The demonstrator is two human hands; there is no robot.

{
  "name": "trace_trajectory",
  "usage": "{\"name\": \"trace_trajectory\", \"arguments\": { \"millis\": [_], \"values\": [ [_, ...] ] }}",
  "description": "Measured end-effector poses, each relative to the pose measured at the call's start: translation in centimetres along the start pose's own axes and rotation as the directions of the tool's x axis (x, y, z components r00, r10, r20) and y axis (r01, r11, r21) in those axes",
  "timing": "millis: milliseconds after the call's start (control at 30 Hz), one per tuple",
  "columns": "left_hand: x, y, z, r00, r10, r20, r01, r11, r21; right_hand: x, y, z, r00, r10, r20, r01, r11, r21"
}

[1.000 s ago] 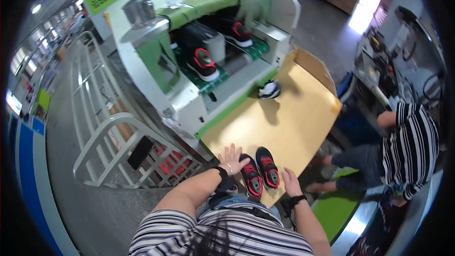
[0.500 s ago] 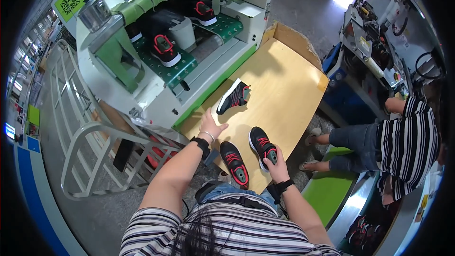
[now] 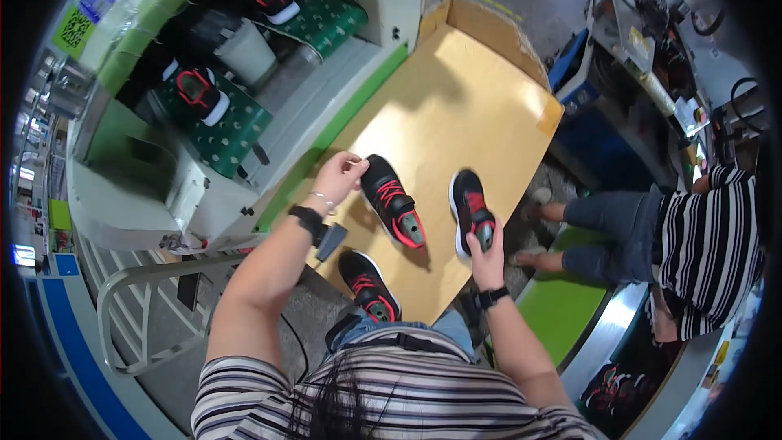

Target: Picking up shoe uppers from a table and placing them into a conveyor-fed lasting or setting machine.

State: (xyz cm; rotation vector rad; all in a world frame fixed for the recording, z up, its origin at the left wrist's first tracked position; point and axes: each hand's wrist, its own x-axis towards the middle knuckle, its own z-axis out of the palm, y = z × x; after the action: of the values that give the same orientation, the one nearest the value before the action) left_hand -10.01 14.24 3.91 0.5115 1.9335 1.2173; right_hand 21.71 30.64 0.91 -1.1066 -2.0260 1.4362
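Note:
Three black shoes with red laces and grey-green insoles are on the wooden tabletop. My left hand has its fingertips pinched at the toe of the middle shoe, which stands upright with its toe pointing away. On the right, my right hand grips the heel of another shoe, thumb at its opening. The third shoe sits at the near edge by my waist, touched by neither hand.
A white and green machine on the left carries more shoes on dark green perforated plates. Cardboard edges the table's far end. A metal rail stands at left. Another person in stripes stands at right beside a green bench.
The middle shoe, lying on its side before, now stands upright, and my left hand has gone to its toe. My right hand keeps hold of its shoe. The whole view has shifted.

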Motion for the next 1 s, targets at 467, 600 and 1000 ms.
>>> {"name": "trace_trajectory", "arguments": {
  "millis": [467, 600, 1000],
  "values": [
    [-8.9, -4.1, 11.6, 0.998, -0.016, -0.058, 0.016, 1.0, -0.016, 5.8, 0.1, 6.0, 0.998, -0.057, 0.037, 0.053, 0.994, 0.099],
    [-8.8, 0.6, 7.1, 0.974, -0.222, -0.04, 0.153, 0.78, -0.607, 10.9, -6.9, 4.7, 0.968, 0.05, 0.245, -0.147, 0.908, 0.394],
    [-5.4, 10.9, -10.6, 0.276, 0.167, -0.947, -0.038, 0.986, 0.162, 28.4, -29.5, 21.6, 0.718, -0.619, 0.319, 0.609, 0.78, 0.143]
  ]
}}
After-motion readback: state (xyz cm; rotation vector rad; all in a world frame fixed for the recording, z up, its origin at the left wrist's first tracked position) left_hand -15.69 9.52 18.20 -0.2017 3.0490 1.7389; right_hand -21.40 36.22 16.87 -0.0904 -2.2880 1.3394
